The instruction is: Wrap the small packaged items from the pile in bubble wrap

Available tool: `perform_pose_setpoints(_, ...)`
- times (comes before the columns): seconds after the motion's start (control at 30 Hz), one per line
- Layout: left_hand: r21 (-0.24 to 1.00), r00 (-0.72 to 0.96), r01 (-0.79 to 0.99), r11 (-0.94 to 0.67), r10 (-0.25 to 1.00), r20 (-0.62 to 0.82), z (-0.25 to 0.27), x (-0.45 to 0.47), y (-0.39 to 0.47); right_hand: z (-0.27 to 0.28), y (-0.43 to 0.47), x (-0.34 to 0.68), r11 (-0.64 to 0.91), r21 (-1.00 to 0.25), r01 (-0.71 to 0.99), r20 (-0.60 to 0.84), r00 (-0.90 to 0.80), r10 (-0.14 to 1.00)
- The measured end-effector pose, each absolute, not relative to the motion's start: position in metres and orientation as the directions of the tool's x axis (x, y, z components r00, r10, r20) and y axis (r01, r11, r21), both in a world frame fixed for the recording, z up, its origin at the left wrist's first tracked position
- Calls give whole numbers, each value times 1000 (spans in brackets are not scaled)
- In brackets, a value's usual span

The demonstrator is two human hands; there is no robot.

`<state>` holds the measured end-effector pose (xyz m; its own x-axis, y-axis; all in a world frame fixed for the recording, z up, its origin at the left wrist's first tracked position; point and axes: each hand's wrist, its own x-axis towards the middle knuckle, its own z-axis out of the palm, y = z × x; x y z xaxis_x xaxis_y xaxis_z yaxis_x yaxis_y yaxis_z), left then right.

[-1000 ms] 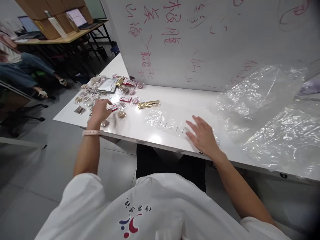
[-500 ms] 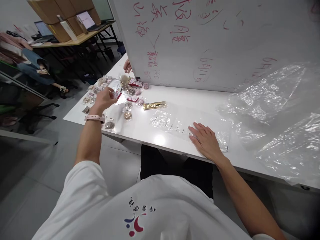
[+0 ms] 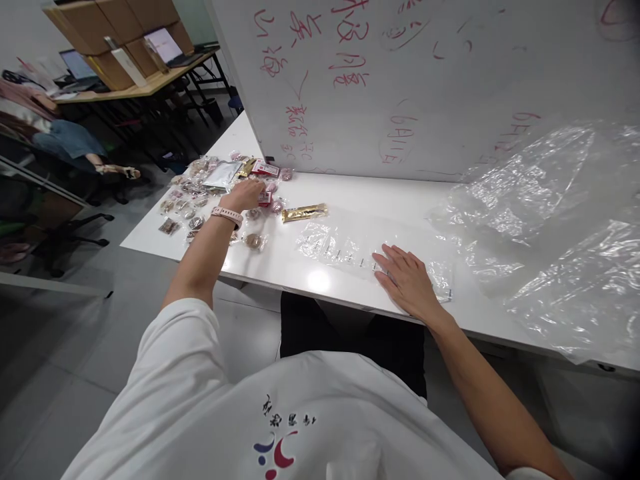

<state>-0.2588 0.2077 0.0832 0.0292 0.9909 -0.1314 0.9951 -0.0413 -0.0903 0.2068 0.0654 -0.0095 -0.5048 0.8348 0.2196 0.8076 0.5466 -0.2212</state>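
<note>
Bag (image 3: 350,253) x1 under a spread right hand (image 3: 407,280). Left hand (image 3: 243,195) by two red boxes (image 3: 265,169), upper left, can't tell if gripping.

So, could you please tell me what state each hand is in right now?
Left hand: fingertips at a red-and-white packet; grip cannot be told.
Right hand: open, palm down on the clear plastic bag.
</note>
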Motion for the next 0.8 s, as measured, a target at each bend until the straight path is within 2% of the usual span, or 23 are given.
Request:
perform_pose_setpoints(0.1, -173, 29, 983, -62, 983, -184, 80, -262, 212, -10, 66, 207, 543, -233, 806, 220, -501, 837)
perform_pose_setpoints(0.27, -271, -14, 962, -35, 984, -178, 85, -257, 216, -9, 67, 208, 551, -250, 796, 214, -510, 833)
perform_pose_setpoints(0.33, -253, -17, 967, -24, 987, -159, 96, -250, 215, -9, 67, 209, 554, -259, 791, 197, -518, 832)
perform_pose_setpoints(0.47, -163, 47, 985, -51, 999, -26, 130, -206, 197, -9, 70, 210, 586, -287, 758, 168, -563, 809)
perform_pose_setpoints(0.53, -100, 127, 987, -127, 992, -9, 144, -163, 177, -7, 72, 211, 613, -326, 720, 158, -597, 786)
perform_pose_setpoints(0.63, 14, 365, 931, -366, 925, -108, 143, -83, 140, -2, 75, 216, 627, -430, 649, 159, -630, 760)
perform_pose_setpoints(0.7, 41, 505, 862, -505, 849, -155, 126, -36, 117, 2, 75, 223, 613, -512, 602, 165, -631, 758)
perform_pose_setpoints(0.8, 83, 623, 781, -619, 763, -170, 89, 6, 96, 5, 69, 238, 566, -597, 568, 174, -597, 783)
